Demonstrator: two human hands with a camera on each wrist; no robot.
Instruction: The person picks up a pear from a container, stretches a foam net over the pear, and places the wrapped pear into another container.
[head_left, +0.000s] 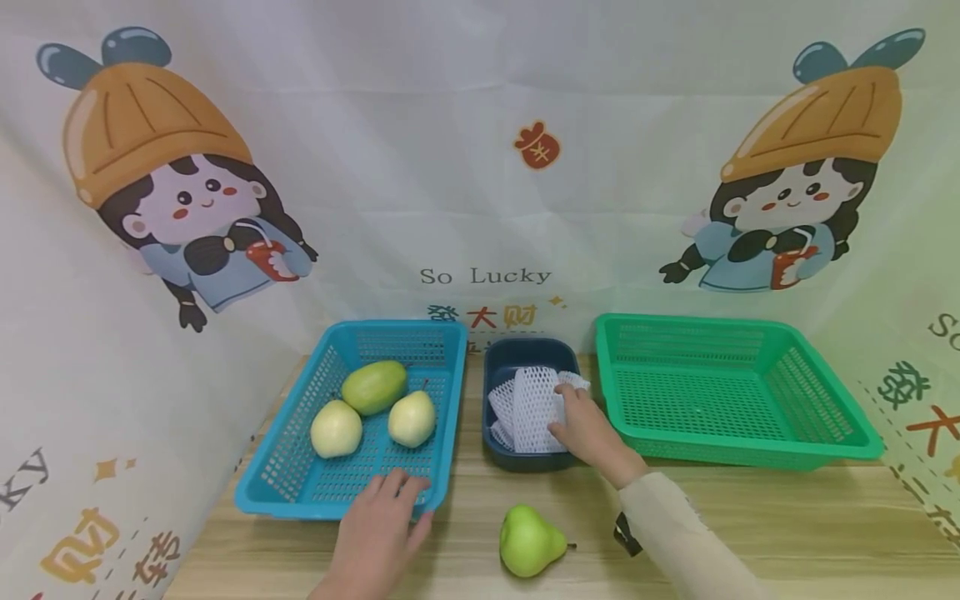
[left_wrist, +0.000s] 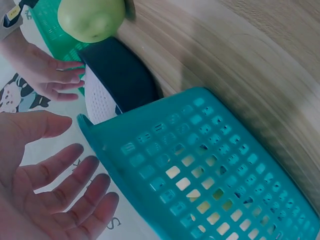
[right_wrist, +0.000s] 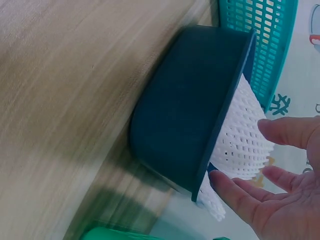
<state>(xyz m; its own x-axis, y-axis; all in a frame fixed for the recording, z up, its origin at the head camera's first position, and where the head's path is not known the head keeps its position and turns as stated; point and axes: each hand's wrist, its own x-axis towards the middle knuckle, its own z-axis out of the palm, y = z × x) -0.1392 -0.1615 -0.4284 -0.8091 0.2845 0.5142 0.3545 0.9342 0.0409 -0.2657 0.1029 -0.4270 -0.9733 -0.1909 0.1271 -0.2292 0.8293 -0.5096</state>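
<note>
My right hand reaches over the dark blue bin, thumb and fingers spread at the white foam net sleeves inside it. In the right wrist view, the thumb overlaps a foam net and a fingertip is right at the bin's rim. My left hand hovers by the near right corner of the blue basket, fingers apart and holding nothing. That basket contains two pale round pears and an oblong green fruit. A green pear lies on its side in front of the bin.
On the right, a green basket stands beside the bin. Wood-grain tabletop runs along the front. A printed cloth hangs behind the containers and along both sides.
</note>
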